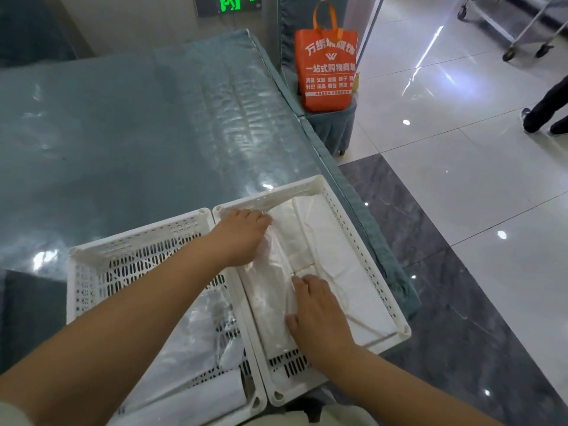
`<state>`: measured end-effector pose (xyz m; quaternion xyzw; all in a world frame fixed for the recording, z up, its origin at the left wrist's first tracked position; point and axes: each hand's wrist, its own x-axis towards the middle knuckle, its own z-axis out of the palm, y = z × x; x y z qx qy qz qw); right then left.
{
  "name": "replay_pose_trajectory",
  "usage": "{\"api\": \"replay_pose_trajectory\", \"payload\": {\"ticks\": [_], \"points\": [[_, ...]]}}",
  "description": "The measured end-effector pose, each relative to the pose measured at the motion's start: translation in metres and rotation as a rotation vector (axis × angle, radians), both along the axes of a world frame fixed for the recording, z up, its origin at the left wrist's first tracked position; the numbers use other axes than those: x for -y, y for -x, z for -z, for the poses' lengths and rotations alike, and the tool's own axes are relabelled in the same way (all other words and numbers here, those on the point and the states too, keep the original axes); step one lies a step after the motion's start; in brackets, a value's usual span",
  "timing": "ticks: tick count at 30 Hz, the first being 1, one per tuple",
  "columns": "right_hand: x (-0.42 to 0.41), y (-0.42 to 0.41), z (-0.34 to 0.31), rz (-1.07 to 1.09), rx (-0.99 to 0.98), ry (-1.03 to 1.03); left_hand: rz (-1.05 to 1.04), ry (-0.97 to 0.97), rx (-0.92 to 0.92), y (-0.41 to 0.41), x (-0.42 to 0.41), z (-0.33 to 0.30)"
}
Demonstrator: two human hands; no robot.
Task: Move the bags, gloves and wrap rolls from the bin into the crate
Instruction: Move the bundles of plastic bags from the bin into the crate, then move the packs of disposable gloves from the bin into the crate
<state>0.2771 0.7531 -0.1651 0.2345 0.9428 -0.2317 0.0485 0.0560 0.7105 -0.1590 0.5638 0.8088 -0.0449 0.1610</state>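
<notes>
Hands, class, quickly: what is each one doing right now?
Left hand: fingers curled on the clear plastic pack at its far end.
Right hand: lying flat and open on the same pack's near end, pressing, not gripping.

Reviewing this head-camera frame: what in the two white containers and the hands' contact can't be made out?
- Clear packet in the right crate: contents unreadable through glare; left hand and right hand cover its ends.
- Whether the fingers grip or only press it.
- Left bin: near part cut off by the bottom edge, middle hidden by the left forearm.
</notes>
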Motion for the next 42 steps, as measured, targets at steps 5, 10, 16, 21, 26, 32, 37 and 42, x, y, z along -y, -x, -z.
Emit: {"api": "replay_pose_trajectory", "payload": {"ticks": [5, 10, 16, 21, 26, 32, 37, 42], "points": [[0.006, 0.0, 0.006, -0.199, 0.051, -0.018, -0.059, 0.023, 0.193, -0.002, 0.006, 0.011], [-0.006, 0.01, 0.011, -0.198, 0.015, 0.013, 0.044, 0.028, -0.019, -0.004, 0.011, 0.024], [-0.041, 0.026, -0.004, -0.193, -0.081, -0.001, -0.207, -0.206, -0.048, -0.02, 0.043, 0.006], [-0.057, 0.055, -0.028, -0.304, -0.091, -0.032, -0.502, -0.253, -0.086, -0.045, 0.103, -0.027], [-0.017, 0.092, -0.064, -0.476, -0.23, -0.155, -0.595, -0.174, -0.157, -0.068, 0.162, -0.068], [0.065, 0.115, -0.111, -0.732, -0.34, -0.327, -0.689, -0.188, -0.326, -0.091, 0.241, -0.131], [0.154, 0.128, -0.151, -0.813, -0.463, -0.471, -0.661, -0.286, -0.569, -0.111, 0.32, -0.18], [0.252, 0.131, -0.177, -0.767, -0.562, -0.491, -0.623, -0.282, -0.621, -0.116, 0.418, -0.199]]}}
